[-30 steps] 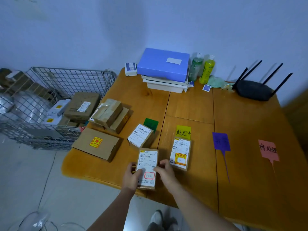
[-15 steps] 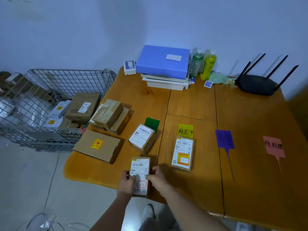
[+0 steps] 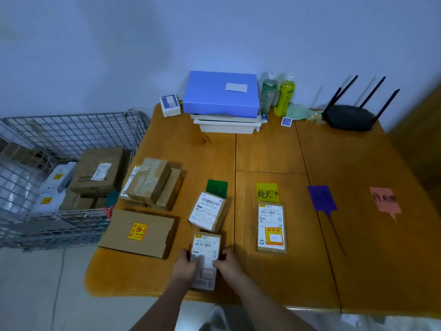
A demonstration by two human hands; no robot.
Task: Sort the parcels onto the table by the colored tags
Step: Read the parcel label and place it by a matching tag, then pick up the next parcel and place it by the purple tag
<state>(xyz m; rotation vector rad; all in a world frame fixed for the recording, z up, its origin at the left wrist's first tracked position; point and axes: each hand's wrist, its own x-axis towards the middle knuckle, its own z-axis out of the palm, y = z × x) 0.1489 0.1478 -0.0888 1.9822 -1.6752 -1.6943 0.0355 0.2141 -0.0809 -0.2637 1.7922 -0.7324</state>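
A small brown parcel (image 3: 205,247) with a white label lies near the table's front edge. My left hand (image 3: 185,265) grips its left side and my right hand (image 3: 229,263) its right side. Just behind it sits another labelled parcel (image 3: 208,211), in front of the green tag (image 3: 217,188). A flat parcel (image 3: 271,227) with a yellow sticker lies in front of the yellow tag (image 3: 267,192). The purple tag (image 3: 322,198) and the pink tag (image 3: 385,200) lie further right with nothing in front of them.
At the table's left lie a flat carton (image 3: 138,232) with a yellow sticker and a stack of taped boxes (image 3: 152,183). A wire basket (image 3: 71,130) holding more parcels stands left of the table. A blue box (image 3: 220,93), two bottles (image 3: 278,94) and a router (image 3: 349,117) line the back edge.
Both hands have shifted the held parcel left, from between the green and yellow columns to straight in front of the green tag's parcel.
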